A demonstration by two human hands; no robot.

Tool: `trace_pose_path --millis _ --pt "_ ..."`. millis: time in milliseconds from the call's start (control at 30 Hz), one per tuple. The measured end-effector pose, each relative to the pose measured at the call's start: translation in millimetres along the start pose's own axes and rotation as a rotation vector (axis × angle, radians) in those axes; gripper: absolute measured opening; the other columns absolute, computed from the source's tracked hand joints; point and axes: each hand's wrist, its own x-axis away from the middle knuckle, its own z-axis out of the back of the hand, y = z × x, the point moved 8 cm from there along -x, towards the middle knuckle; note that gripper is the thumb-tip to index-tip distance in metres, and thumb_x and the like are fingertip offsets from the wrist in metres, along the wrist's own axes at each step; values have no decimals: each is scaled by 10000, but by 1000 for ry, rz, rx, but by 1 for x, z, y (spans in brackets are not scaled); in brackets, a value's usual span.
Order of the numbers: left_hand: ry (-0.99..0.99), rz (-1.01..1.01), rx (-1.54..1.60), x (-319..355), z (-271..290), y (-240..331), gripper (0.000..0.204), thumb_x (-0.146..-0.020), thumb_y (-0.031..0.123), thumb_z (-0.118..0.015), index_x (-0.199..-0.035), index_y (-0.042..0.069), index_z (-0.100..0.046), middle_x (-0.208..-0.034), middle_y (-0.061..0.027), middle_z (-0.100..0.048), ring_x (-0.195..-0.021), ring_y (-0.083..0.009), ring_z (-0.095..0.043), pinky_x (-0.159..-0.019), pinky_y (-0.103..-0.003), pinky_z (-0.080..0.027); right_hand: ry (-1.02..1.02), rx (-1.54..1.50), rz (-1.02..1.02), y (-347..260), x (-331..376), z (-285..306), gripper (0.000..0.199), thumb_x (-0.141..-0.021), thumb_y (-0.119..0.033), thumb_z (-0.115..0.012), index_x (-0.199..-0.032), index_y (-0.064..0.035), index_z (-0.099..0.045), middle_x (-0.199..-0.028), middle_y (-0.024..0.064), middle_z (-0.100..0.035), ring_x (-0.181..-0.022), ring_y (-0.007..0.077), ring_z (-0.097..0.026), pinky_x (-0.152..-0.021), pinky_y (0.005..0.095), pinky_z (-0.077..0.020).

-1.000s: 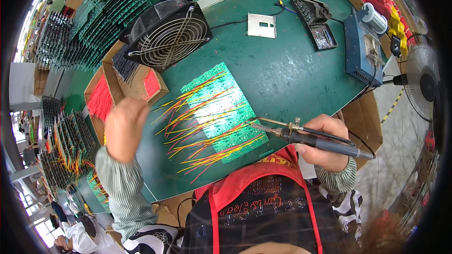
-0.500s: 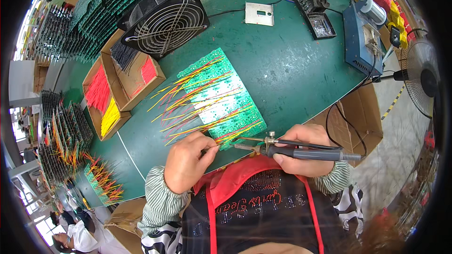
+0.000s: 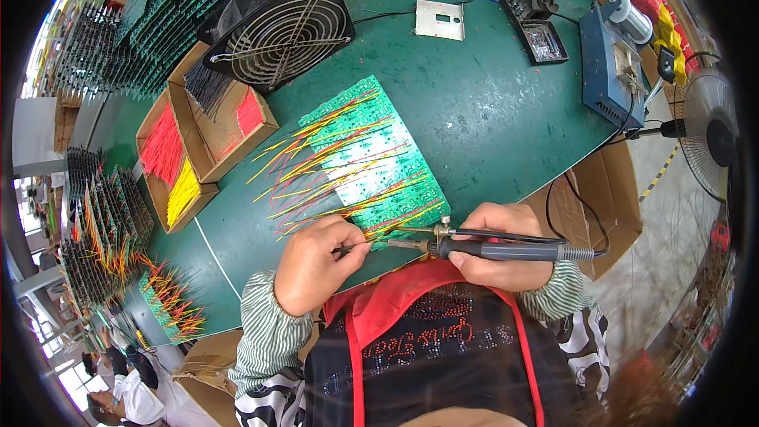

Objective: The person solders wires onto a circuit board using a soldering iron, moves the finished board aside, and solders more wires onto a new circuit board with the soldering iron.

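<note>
My right hand (image 3: 506,257) grips a soldering iron (image 3: 506,250) with a thin solder feed tube along its top. Its tip points left, at the near edge of a green circuit board panel (image 3: 395,138). Red and yellow wires (image 3: 316,154) stand in rows on the panel, their loose ends leaning left. Close to the iron's tip, my left hand (image 3: 320,257) pinches a thin black wire (image 3: 342,250) at the panel's near corner. The fingers hide most of that wire, and the point where it meets the board is too small to make out.
A cardboard box (image 3: 207,172) of red, yellow and black wires lies left, below a black fan (image 3: 281,32). Stacked boards (image 3: 107,221) stand far left. A blue soldering station (image 3: 605,71) with a solder reel (image 3: 630,17) is at right, near another fan (image 3: 711,134).
My right hand and the soldering iron have shifted slightly left and up. The left hand stays at the panel's near corner, with a dark wire end now showing between its fingers.
</note>
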Motion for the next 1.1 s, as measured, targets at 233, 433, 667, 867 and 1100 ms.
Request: trace_pose_path --millis 233,433,667,867,1100 --pt "0 29 43 -2 -2 -5 80 -781 82 -677 -784 17 -630 -721 -85 -580 -593 -211 -580 -546 -308 -468 -23 20 -17 0 -3 1 175 -684 -122 -740 -738 -39 -596 -559 50 -588 -475 155 -587 -472 277 -446" --pt "-8 23 30 0 -1 -3 76 -773 78 -677 -779 20 -628 -722 -84 -584 -596 -219 -582 -546 -312 -469 -6 44 31 -5 0 11 170 -690 -118 -740 -741 -34 -601 -565 48 -590 -478 147 -583 -471 270 -447" --pt "214 -82 -274 6 28 31 60 -768 38 -688 -805 16 -646 -760 -101 -617 -634 -239 -598 -567 -315 -486 19 66 61 -7 7 22 176 -702 -111 -736 -743 -23 -590 -572 42 -600 -488 123 -585 -470 257 -444" --pt "114 -147 -240 -5 -5 36 77 -775 91 -672 -813 37 -633 -750 -98 -588 -695 -298 -596 -610 -384 -478 56 21 32 -2 11 26 167 -709 -102 -730 -744 -25 -586 -570 39 -597 -487 116 -584 -468 253 -441" --pt "78 -111 -174 -12 -10 29 74 -777 88 -665 -813 34 -630 -748 -102 -581 -698 -303 -593 -614 -399 -469 42 17 0 6 11 24 170 -700 -101 -734 -747 -23 -590 -576 49 -602 -490 125 -589 -475 259 -450"
